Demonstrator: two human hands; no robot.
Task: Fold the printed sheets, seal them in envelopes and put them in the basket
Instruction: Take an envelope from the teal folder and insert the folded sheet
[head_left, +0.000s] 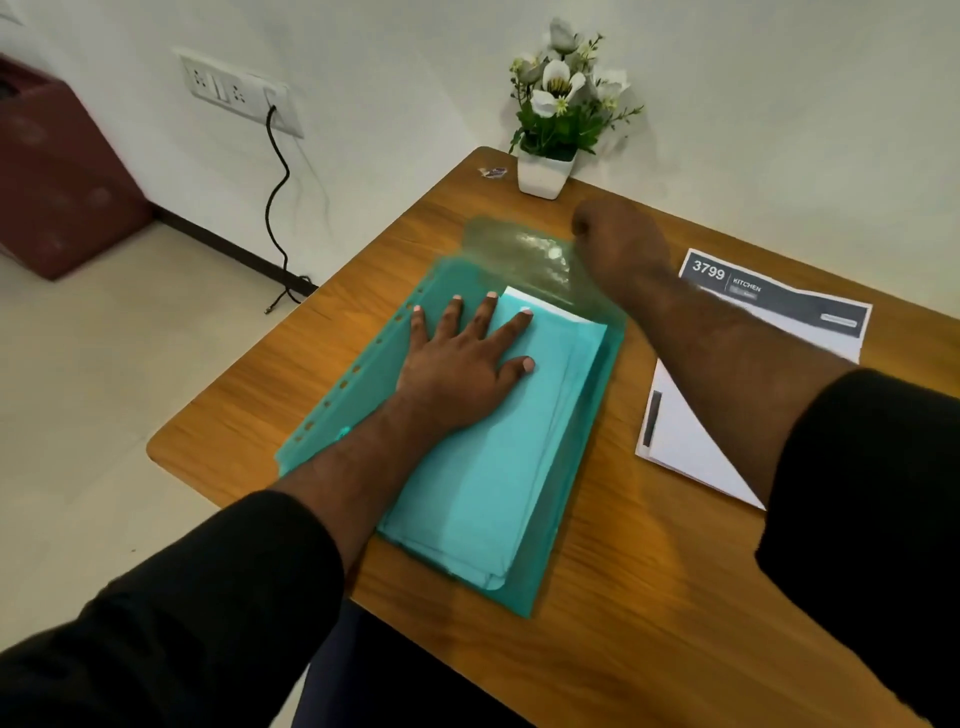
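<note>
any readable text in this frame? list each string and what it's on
"3799": dark header band of the printed sheet on the table's right side.
"KITCHEN": same header band, right of the number.
Smaller print under "KITCHEN" and the pale label at the header's right end: too blurred to read.
Sticker near the flower pot: unreadable.

On the brown wooden desk (623, 597) lies a translucent teal plastic folder (566, 493) with punched holes along its left edge, and the left hand (462, 374) rests flat on it with fingers (449, 325) spread. The right hand (618, 244) grips the folder's lifted clear flap (524, 254) at the far end. A stack of white printed sheets (691, 436) lies just right of the folder, and a white pot of artificial white flowers (545, 171) stands at the desk's far edge.
</note>
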